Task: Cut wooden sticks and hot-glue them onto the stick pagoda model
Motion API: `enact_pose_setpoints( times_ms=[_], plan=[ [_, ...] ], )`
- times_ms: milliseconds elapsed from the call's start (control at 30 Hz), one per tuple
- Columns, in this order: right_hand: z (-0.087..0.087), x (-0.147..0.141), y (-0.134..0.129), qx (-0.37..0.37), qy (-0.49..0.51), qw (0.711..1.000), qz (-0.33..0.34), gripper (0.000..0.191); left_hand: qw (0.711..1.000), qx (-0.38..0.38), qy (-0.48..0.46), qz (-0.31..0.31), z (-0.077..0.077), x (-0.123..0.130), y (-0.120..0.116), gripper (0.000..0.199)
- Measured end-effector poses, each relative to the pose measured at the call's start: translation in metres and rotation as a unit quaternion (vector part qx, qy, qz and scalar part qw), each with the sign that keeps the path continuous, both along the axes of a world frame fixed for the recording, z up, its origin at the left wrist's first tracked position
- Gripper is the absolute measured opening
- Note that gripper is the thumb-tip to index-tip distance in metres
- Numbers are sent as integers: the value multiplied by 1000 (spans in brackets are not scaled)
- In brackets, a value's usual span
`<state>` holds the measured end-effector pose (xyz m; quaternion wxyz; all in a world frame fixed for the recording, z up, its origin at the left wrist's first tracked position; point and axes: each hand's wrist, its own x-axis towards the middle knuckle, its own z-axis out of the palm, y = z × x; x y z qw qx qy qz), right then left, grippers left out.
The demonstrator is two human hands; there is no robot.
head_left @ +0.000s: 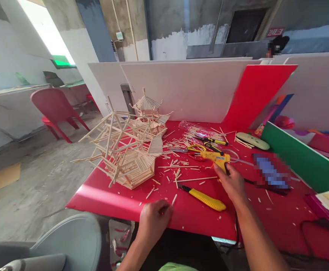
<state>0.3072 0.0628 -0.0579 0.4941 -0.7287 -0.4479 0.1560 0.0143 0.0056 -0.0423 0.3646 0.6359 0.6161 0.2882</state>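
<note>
My left hand [155, 219] is closed near the table's front edge, pinching a short wooden stick [174, 199] that points up from the fingertips. A yellow hot glue gun [216, 157] is gripped in my right hand [233, 183], its nozzle facing left. Between the hands lies a yellow utility knife [206, 198], its blade end by some loose sticks. To the left stands an open pavilion-like frame of wooden sticks [112, 130] on a slatted base [136, 171]. Behind it is a stick model with a peaked roof [146, 103].
Cut sticks, scissors [179, 149] and yellow-black pliers [208, 143] lie on the red table [96, 192] beyond the glue gun. A plastic bag of sticks [199, 131] is farther back. White boards and a green panel [291, 158] border the table. A grey round stool [74, 241] stands front left.
</note>
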Motion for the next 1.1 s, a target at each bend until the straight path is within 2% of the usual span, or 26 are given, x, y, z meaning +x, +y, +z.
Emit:
enact_pose_setpoints(
  times_ms=[67,167,333,500,633,767,867,933,1000,1100],
  plan=[
    [-4,12,9,-26,-7,1000,3,62,977,21,212,-23,1,10,15,23],
    [-11,25,17,-50,-8,999,-4,63,961,29,274,-21,9,25,45,24],
    [-18,35,17,-45,29,998,-23,66,945,48,323,-26,16,51,83,28],
    [-13,37,13,-8,85,994,-71,68,941,94,320,-59,20,71,101,26],
    [-6,35,10,23,106,990,-89,65,934,132,302,-141,20,103,112,29],
    [-1,32,8,33,108,989,-100,64,914,145,290,-243,17,156,126,25],
    [-2,32,6,26,110,989,-97,65,901,145,294,-283,19,192,130,24],
    [-4,34,6,20,109,989,-97,65,896,150,296,-295,22,204,123,25],
    [-7,35,6,11,106,990,-93,65,894,151,299,-297,23,204,110,25],
    [-8,35,5,-7,98,992,-74,64,898,139,316,-271,23,180,84,22]
  ],
)
